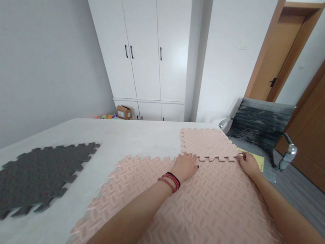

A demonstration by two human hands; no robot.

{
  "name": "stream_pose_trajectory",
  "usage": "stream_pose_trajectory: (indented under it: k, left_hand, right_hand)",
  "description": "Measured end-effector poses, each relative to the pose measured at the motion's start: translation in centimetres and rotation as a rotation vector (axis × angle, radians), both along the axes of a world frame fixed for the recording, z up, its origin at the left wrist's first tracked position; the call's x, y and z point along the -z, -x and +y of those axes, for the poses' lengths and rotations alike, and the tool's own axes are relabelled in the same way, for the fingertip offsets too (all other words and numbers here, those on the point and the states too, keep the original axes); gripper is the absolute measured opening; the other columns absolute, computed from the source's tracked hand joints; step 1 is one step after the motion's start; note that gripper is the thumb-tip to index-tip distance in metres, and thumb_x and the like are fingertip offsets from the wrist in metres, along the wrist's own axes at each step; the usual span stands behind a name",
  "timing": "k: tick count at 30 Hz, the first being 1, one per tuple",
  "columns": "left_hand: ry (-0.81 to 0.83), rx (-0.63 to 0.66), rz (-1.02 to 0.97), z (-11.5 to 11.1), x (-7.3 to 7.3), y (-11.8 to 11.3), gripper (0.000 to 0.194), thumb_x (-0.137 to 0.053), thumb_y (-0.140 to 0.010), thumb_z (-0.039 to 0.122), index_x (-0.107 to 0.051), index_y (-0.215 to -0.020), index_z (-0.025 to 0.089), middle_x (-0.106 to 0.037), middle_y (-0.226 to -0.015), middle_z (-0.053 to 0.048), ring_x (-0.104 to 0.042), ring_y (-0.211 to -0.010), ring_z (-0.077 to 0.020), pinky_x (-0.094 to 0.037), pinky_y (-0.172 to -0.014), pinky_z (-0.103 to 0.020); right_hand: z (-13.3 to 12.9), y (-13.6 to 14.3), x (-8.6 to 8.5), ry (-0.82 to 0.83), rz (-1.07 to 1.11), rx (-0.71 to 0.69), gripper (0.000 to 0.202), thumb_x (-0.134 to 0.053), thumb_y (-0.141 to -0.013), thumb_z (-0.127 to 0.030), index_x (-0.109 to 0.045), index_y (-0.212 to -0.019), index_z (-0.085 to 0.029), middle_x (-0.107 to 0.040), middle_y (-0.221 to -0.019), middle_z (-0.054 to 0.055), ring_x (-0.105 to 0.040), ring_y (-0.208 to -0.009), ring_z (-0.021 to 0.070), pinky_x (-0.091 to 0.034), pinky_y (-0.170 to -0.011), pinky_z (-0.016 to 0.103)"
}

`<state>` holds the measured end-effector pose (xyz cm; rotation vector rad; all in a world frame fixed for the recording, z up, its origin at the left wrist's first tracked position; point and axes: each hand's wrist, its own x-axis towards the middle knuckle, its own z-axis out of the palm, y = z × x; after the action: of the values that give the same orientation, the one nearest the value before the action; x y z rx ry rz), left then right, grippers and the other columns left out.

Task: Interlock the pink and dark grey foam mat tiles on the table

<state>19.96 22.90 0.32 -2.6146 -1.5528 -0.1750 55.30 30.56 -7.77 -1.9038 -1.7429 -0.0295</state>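
Note:
Pink interlocking foam mats with a raised tread pattern lie in front of me. The near pink foam mat [216, 211] covers much of the table's front, with toothed edges showing. Beyond it lies a far pink foam mat [208, 142], its teeth meeting the near one along a seam that shows gaps. My left hand [184, 167] rests palm down on the near mat, fingertips by the seam's left end. At the seam's right end, my right hand [248, 164] pinches the mats' edge between thumb and fingers.
A dark grey foam mat [29, 175] lies on the white table [138, 137] at left. Beyond the right edge stand a dark chair [260, 122] with metal armrests and something yellow [259, 161]. A cardboard box [124, 112] sits by the white wardrobe [163, 36].

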Motion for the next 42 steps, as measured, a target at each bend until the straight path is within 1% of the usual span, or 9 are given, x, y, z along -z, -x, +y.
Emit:
stream_pose_trajectory:
  k: [8,13,16,20,24,31,34,37,42]
  left_hand:
    - [-0.038,-0.014,0.032,0.0,0.0,-0.7,0.04,-0.044,-0.089,0.037,-0.055,-0.119,0.013,-0.06,-0.115,-0.016,-0.054,-0.107,-0.0315,-0.039,-0.089,-0.047]
    - [-0.046,0.051,0.063,-0.1,-0.2,-1.3,0.034,-0.039,-0.092,0.032,-0.063,-0.105,0.013,-0.062,-0.112,-0.015,-0.053,-0.108,-0.0277,-0.032,-0.097,-0.044]
    - [-0.048,0.051,0.07,-0.3,-0.1,-1.8,0.035,-0.037,-0.092,0.028,-0.059,-0.115,0.012,-0.064,-0.111,-0.016,-0.055,-0.107,-0.0269,-0.028,-0.1,-0.045]
    - [-0.06,0.012,0.074,-0.8,0.4,-2.5,0.049,-0.036,-0.093,0.032,-0.038,-0.138,0.015,-0.062,-0.115,-0.019,-0.054,-0.11,-0.03,-0.026,-0.1,-0.05]
    - [-0.067,0.012,0.086,-1.1,0.4,-2.4,0.048,-0.035,-0.093,0.037,-0.04,-0.138,0.02,-0.062,-0.117,-0.017,-0.054,-0.11,-0.0303,-0.026,-0.1,-0.051]
    - [-0.066,-0.002,0.1,-1.3,0.4,-2.4,0.049,-0.036,-0.092,0.039,-0.039,-0.138,0.022,-0.061,-0.119,-0.017,-0.053,-0.11,-0.0298,-0.035,-0.09,-0.045]
    - [-0.067,-0.019,0.112,-1.5,0.5,-2.7,0.049,-0.034,-0.093,0.038,-0.037,-0.139,0.02,-0.059,-0.121,-0.019,-0.053,-0.11,-0.0306,-0.036,-0.087,-0.044]
    - [-0.068,-0.023,0.124,-1.6,0.5,-3.0,0.05,-0.033,-0.094,0.036,-0.036,-0.14,0.017,-0.058,-0.122,-0.021,-0.052,-0.111,-0.032,-0.035,-0.087,-0.045]
    - [-0.065,-0.019,0.132,-1.7,0.6,-3.0,0.05,-0.033,-0.094,0.036,-0.035,-0.141,0.018,-0.056,-0.125,-0.021,-0.05,-0.114,-0.0333,-0.036,-0.086,-0.045]
  right_hand:
    - [-0.2,0.1,-0.2,0.008,-0.01,-0.003,0.036,-0.041,-0.086,-0.037,-0.063,-0.099,-0.012,-0.064,-0.085,0.012,-0.057,-0.083,0.023,-0.043,-0.076,0.031]
    - [0.3,-0.2,0.6,0.025,-0.033,0.021,0.039,-0.043,-0.086,-0.037,-0.062,-0.106,-0.009,-0.064,-0.094,0.016,-0.057,-0.09,0.025,-0.042,-0.083,0.033]
    - [0.4,-0.4,0.8,0.038,-0.044,0.026,0.041,-0.044,-0.086,-0.037,-0.062,-0.109,-0.009,-0.063,-0.1,0.018,-0.057,-0.096,0.027,-0.041,-0.088,0.035]
    - [0.4,-0.4,0.8,0.052,-0.034,0.039,0.043,-0.046,-0.085,-0.039,-0.062,-0.111,-0.008,-0.064,-0.101,0.018,-0.058,-0.095,0.0278,-0.042,-0.089,0.037]
    - [0.4,-0.3,0.7,0.065,-0.022,0.034,0.043,-0.043,-0.086,-0.037,-0.061,-0.112,-0.008,-0.065,-0.103,0.018,-0.057,-0.1,0.0284,-0.041,-0.092,0.038]
    - [0.9,-0.2,1.0,0.085,0.023,0.024,0.052,-0.035,-0.091,-0.04,-0.053,-0.127,-0.007,-0.057,-0.124,0.019,-0.048,-0.119,0.0297,-0.034,-0.103,0.041]
    - [0.9,-0.3,1.0,0.086,0.055,0.025,0.051,-0.036,-0.091,-0.042,-0.053,-0.127,-0.012,-0.059,-0.121,0.016,-0.05,-0.117,0.0287,-0.036,-0.101,0.041]
    - [0.7,-0.3,0.8,0.075,0.09,0.018,0.047,-0.037,-0.091,-0.044,-0.055,-0.124,-0.016,-0.064,-0.109,0.012,-0.055,-0.108,0.0258,-0.04,-0.097,0.039]
    - [0.4,-0.2,0.6,0.047,0.115,0.012,0.044,-0.04,-0.09,-0.044,-0.055,-0.116,-0.012,-0.065,-0.1,0.013,-0.06,-0.091,0.0224,-0.045,-0.084,0.033]
